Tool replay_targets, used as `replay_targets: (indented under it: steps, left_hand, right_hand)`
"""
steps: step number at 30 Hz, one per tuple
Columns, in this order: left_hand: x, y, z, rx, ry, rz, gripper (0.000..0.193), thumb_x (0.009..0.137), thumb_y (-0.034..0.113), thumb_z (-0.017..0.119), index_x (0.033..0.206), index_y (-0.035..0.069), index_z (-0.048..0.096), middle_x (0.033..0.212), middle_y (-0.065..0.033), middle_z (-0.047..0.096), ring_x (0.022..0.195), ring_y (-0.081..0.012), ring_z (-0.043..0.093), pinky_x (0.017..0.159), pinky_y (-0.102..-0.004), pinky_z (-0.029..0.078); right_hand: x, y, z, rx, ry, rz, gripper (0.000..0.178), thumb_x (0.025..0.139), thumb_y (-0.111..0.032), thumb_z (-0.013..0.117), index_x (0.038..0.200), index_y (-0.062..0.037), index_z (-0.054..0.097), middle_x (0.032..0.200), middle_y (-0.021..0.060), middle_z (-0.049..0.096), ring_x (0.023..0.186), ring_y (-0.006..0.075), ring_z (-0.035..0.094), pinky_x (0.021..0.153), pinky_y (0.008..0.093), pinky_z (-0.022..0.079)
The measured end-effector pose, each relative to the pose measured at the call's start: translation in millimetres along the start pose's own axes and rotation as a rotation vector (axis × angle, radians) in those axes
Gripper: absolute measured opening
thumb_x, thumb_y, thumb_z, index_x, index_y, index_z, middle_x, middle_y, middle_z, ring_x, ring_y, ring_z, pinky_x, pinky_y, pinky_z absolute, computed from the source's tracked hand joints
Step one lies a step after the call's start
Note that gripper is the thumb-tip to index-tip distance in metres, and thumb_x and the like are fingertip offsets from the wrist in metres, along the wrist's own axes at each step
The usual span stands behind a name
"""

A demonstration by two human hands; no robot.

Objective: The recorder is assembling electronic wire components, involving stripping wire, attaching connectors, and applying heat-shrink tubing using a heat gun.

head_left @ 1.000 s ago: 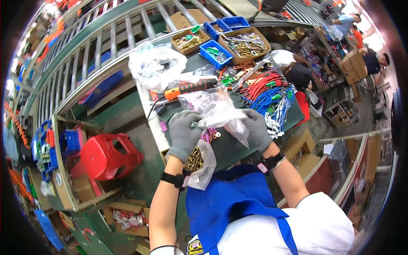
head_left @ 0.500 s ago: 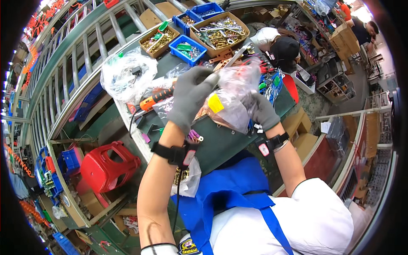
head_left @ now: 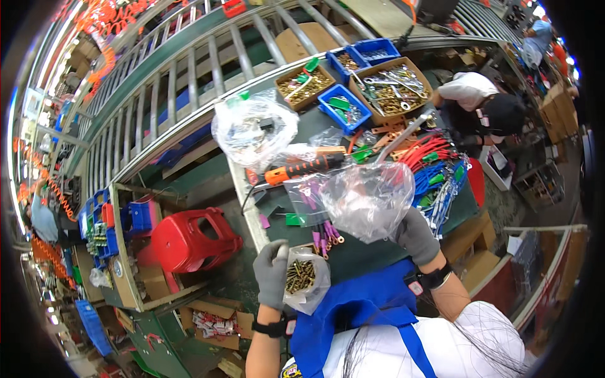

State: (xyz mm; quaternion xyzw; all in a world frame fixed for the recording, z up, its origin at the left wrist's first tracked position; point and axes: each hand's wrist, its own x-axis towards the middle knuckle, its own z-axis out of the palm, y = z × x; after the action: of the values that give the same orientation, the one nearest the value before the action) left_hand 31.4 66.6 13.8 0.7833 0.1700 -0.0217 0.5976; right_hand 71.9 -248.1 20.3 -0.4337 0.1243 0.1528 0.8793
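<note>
A: How much room is there at the near edge of the green worktable (head_left: 372, 255)?

B: Little. The near strip is bare only in front of the blue apron (head_left: 353, 309); the left edge drops off beside a red plastic stool (head_left: 189, 236).

A: What crowds the rest?

B: An orange-handled screwdriver (head_left: 302, 169) lies across the middle, a puffed clear bag (head_left: 252, 129) behind it. Purple-sleeved terminals (head_left: 324, 236) lie loose just under the held bag. Red and blue wire bundles (head_left: 435, 170) fill the right side, and trays of metal parts (head_left: 391, 88) line the far edge by the roller conveyor (head_left: 189, 82).

A: And the hands?

B: Both are gloved in grey. The left hand (head_left: 272, 271) hangs at the table's near left corner, fingers closed around the neck of a small bag of brass screws (head_left: 304, 280). The right hand (head_left: 416, 236) is raised over the table, pinching the edge of a large empty clear bag (head_left: 365, 198) that balloons above the terminals.
</note>
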Motion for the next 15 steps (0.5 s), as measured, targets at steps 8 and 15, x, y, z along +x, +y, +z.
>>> replay_targets:
  steps: [8, 15]
  left_hand:
    - [-42.9, -30.2, -71.8, 0.029, 0.25, -0.098, 0.015, 0.087, 0.007, 0.058, 0.096, -0.002, 0.066, 0.087, -0.0025, 0.065, 0.081, -0.0083, 0.058, 0.075, -0.0242, 0.047]
    - [-53.5, -62.2, -137.1, -0.053, 0.181, -0.159, 0.015, 0.086, 0.007, 0.059, 0.098, -0.001, 0.065, 0.088, -0.0038, 0.066, 0.082, -0.0104, 0.06, 0.076, -0.0258, 0.048]
  right_hand:
    - [18.9, -23.9, 7.5, -0.516, 0.124, -0.138, 0.04, 0.077, -0.005, 0.054, 0.116, 0.0021, 0.056, 0.109, 0.0075, 0.059, 0.102, 0.0152, 0.056, 0.093, 0.0283, 0.042]
    - [6.3, -34.4, 177.1, -0.581, 0.102, -0.398, 0.036, 0.085, -0.007, 0.053, 0.12, 0.0031, 0.054, 0.114, 0.0082, 0.06, 0.109, 0.0145, 0.055, 0.098, 0.028, 0.039]
